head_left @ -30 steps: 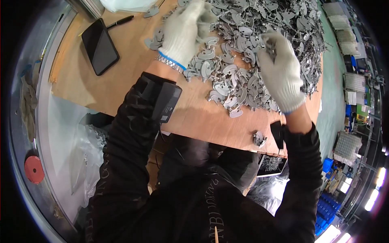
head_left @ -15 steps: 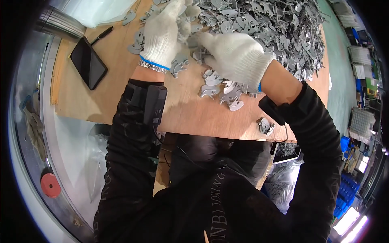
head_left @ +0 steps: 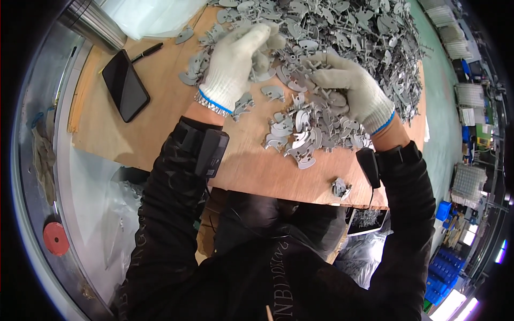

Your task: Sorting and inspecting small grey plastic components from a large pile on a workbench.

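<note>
White knit gloves with blue cuff edges cover both my hands. My left hand (head_left: 238,61) is at the near left edge of a large heap of small grey metal parts (head_left: 369,40), fingers curled; whatever they hold is hidden. My right hand (head_left: 356,88) bends its fingers around a grey metal part (head_left: 316,80) at the heap's front. Below it spreads a smaller cluster of curved, plate-like grey parts (head_left: 305,131). A few similar parts (head_left: 243,106) lie beside my left wrist, and a lone plate-like part (head_left: 273,93) lies between my hands.
On the wooden table (head_left: 241,160) are a black phone (head_left: 126,88), a pen (head_left: 147,52), a steel tumbler (head_left: 99,25) and a white plastic bag (head_left: 152,16) at left. One small part (head_left: 340,188) sits near the front edge. Blue bins (head_left: 444,275) stand at far right.
My hands have moved apart, the right one shifting right and lower. The smaller cluster it partly covered now shows more fully. The whole view has shifted slightly.
</note>
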A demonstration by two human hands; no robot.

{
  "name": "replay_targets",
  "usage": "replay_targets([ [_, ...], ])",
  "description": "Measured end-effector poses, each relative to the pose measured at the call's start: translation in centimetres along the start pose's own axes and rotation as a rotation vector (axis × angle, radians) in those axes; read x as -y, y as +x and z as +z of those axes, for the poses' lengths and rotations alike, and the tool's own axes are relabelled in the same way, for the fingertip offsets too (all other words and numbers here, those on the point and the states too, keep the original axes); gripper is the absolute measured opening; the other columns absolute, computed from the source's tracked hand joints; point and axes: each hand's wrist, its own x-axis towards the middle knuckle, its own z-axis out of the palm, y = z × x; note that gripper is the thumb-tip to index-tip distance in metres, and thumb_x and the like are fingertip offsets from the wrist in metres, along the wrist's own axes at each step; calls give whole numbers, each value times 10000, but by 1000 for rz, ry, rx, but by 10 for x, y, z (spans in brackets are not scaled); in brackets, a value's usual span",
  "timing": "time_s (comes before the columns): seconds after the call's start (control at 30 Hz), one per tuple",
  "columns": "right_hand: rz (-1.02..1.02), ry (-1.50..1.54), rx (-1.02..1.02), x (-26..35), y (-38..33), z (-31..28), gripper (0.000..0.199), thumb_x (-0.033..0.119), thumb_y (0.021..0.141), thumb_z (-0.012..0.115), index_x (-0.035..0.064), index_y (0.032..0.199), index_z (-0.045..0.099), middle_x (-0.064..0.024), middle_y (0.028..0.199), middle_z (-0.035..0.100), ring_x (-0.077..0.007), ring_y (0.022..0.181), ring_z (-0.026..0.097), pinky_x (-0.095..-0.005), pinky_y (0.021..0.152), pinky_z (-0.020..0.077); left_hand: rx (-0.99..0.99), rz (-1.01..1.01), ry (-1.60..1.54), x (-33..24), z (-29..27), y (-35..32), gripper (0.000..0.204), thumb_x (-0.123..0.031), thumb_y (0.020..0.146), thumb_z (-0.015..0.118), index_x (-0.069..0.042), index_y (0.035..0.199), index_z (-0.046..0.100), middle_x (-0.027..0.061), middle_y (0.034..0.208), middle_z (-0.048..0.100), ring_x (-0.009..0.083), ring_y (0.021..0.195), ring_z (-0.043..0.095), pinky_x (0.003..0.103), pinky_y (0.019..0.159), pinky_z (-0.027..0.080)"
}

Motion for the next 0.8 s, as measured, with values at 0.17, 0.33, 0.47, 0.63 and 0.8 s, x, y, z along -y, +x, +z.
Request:
replay_targets([
  [0.17,-92,351,17,-14,-1,3,510,243,1057,758,-12,1469,599,-47,914,719,-18,537,515,-198,438,401,126,-8,90,-1,-1,-3,426,-321,1137,615,1,1377,755,73,1148,814,73,687,619,259,610,503],
  [0.33,-140,539,76,-17,8,7,462,228,1067,745,-5,1444,615,-45,939,717,-37,551,542,-199,476,457,188,26,72,1,-1,-1,434,-317,1130,643,-5,1413,746,65,1143,803,73,681,629,258,601,504],
  [0.47,-175,668,-114,-15,11,25,416,210,1076,732,2,1421,629,-47,964,727,-68,596,591,-210,515,490,261,-64,117,-7,4,-9,432,-309,1116,674,-15,1423,747,50,1100,794,74,675,634,264,592,506],
  [0.63,-239,700,-185,-22,19,34,366,189,1084,718,7,1394,652,-47,987,744,-115,677,651,-228,555,514,217,-88,156,3,11,-8,427,-295,1115,683,-8,1427,737,7,989,770,60,664,604,258,597,494],
  [0.8,-292,-38,-573,-14,28,58,337,176,1092,703,9,1381,662,-40,1031,748,-116,669,640,-220,548,488,92,-109,249,7,13,-2,395,-252,1113,700,6,1410,734,-12,948,762,45,652,572,241,586,474],
])
